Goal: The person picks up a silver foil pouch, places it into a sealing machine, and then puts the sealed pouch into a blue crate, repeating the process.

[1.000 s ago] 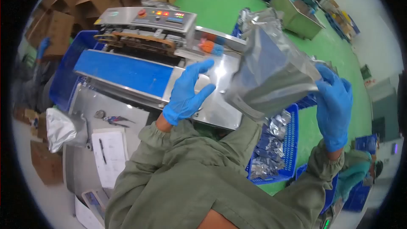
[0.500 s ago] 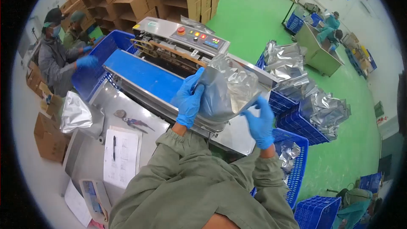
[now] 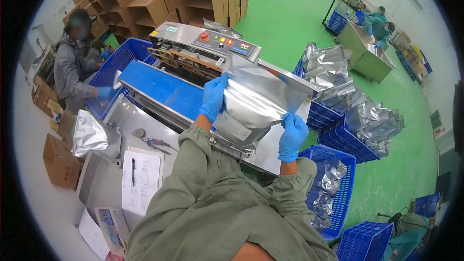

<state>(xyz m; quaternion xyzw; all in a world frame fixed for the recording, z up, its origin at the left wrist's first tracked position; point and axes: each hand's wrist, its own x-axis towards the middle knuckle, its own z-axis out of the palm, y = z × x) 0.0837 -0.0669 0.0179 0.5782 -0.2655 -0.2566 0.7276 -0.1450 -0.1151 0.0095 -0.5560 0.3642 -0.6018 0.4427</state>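
Observation:
A silver foil bag (image 3: 253,101) is stretched between my two blue-gloved hands, its wide face turned up and a pale label low on it. My left hand (image 3: 212,99) grips its left edge, fingers closed near the upper corner. On the opposite edge, my right hand (image 3: 293,136) pinches the foil. Right behind the bag stands a sealing machine (image 3: 208,43) with a red button and lit displays. Its blue conveyor belt (image 3: 162,87) runs off to the left of my left hand.
Blue crates (image 3: 345,137) full of foil bags stand at right, with another crate (image 3: 345,198) by my right elbow. Papers (image 3: 140,179), a pen and scissors (image 3: 157,142) lie on the metal table. A co-worker (image 3: 75,67) sits at left beside a blue crate; cardboard boxes (image 3: 203,0) are stacked behind.
My right hand has closed on the bag's right edge, where it was apart with fingers spread. The bag is now pulled flatter and wider. The co-worker at left has shifted, a gloved hand lower.

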